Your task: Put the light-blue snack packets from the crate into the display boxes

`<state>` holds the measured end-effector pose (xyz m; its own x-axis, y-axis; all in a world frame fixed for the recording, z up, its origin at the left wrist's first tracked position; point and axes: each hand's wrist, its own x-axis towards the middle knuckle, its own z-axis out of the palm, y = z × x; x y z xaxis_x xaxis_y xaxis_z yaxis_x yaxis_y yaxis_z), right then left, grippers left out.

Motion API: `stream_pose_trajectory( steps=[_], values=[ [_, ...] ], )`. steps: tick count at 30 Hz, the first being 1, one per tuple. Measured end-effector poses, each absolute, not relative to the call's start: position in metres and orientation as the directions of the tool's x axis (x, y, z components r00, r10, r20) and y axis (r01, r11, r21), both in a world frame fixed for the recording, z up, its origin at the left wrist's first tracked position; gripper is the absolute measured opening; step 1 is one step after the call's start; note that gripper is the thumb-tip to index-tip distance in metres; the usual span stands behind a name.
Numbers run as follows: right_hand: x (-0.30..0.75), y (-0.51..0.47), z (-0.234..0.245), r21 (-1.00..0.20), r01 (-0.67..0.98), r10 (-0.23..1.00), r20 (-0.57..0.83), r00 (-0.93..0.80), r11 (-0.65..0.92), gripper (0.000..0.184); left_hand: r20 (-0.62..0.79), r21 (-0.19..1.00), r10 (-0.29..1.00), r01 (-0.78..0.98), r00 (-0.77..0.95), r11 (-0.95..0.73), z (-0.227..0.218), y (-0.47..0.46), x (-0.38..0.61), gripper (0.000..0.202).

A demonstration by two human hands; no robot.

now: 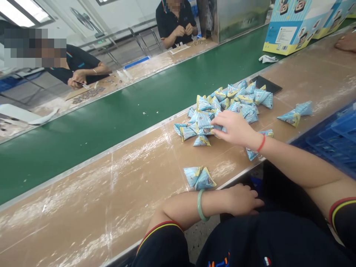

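Note:
In the head view, a heap of blue-and-yellow pyramid-shaped packets (244, 98) lies on the brown worktable. My right hand (233, 128), with a red cord on its wrist, reaches to the near left side of the heap. Its thumb and fingers close on the edge of one blue packet (204, 120). My left hand (242, 200) rests low by my lap, below the table edge, its fingers loosely apart and holding nothing. A green bangle circles that wrist. Two packets (199, 178) sit together on the table beside my left forearm. Another packet (253, 154) is partly behind my right wrist.
A green conveyor belt (111, 126) runs beyond the table (83, 200). Large printed boxes (286, 27) stand at the upper right, near a dark flat plate (267, 84). Blue crates (330, 137) are at the right. Two people (178, 24) work across the belt.

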<state>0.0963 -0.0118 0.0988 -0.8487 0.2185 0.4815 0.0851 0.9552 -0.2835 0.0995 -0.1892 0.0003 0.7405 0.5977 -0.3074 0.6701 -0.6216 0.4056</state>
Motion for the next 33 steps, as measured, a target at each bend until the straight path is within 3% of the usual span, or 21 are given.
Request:
stream_pose_trajectory(
  steps=[2, 5, 7, 9, 13, 16, 21, 25, 28, 31, 33],
  values=[
    [0.079, -0.002, 0.099, -0.301, 0.146, 0.28, 0.472, -0.836, 0.942, 0.029, -0.319, 0.411, 0.582, 0.663, 0.748, -0.626, 0.001, -0.189, 0.098, 0.047],
    [0.046, 0.008, 0.098, -0.35, 0.214, 0.349, 0.391, -0.852, 0.912, 0.072, -0.322, 0.416, 0.568, 0.652, 0.758, -0.634, 0.001, -0.188, 0.094, 0.047],
    [0.032, 0.01, 0.101, -0.352, 0.223, 0.339, 0.313, -0.887, 0.909, 0.083, -0.311, 0.425, 0.565, 0.644, 0.764, -0.636, 0.002, -0.188, 0.091, 0.047],
    [0.034, 0.009, 0.111, -0.36, 0.184, 0.315, 0.35, -0.882, 0.915, 0.078, -0.306, 0.434, 0.564, 0.64, 0.767, -0.635, 0.003, -0.187, 0.09, 0.047],
    [0.077, -0.007, 0.136, -0.407, 0.009, 0.282, 0.619, -0.733, 0.914, 0.068, -0.324, 0.417, 0.565, 0.65, 0.759, -0.635, 0.009, -0.186, 0.09, 0.044],
    [0.113, -0.017, 0.142, -0.412, -0.1, 0.212, 0.645, -0.734, 0.906, 0.066, -0.32, 0.405, 0.57, 0.653, 0.757, -0.64, 0.013, -0.185, 0.092, 0.043],
    [0.135, -0.027, 0.113, -0.425, -0.131, 0.147, 0.56, -0.815, 0.896, 0.048, -0.304, 0.417, 0.582, 0.654, 0.755, -0.631, 0.011, -0.186, 0.092, 0.044],
    [0.144, -0.04, 0.073, -0.402, -0.064, 0.06, 0.289, -0.956, 0.914, 0.042, -0.289, 0.423, 0.593, 0.656, 0.751, -0.625, 0.008, -0.185, 0.091, 0.047],
    [0.15, -0.044, 0.058, -0.357, -0.051, -0.009, 0.117, -0.993, 0.933, 0.054, -0.212, 0.467, 0.611, 0.628, 0.763, -0.623, 0.007, -0.182, 0.092, 0.048],
    [0.14, -0.037, 0.07, -0.35, -0.057, 0.005, 0.173, -0.985, 0.935, 0.077, -0.132, 0.499, 0.652, 0.619, 0.746, -0.607, 0.006, -0.179, 0.093, 0.05],
    [0.118, -0.033, 0.087, -0.34, -0.023, 0.056, 0.22, -0.974, 0.94, 0.067, -0.138, 0.495, 0.671, 0.638, 0.729, -0.59, 0.006, -0.178, 0.093, 0.05]
  ],
)
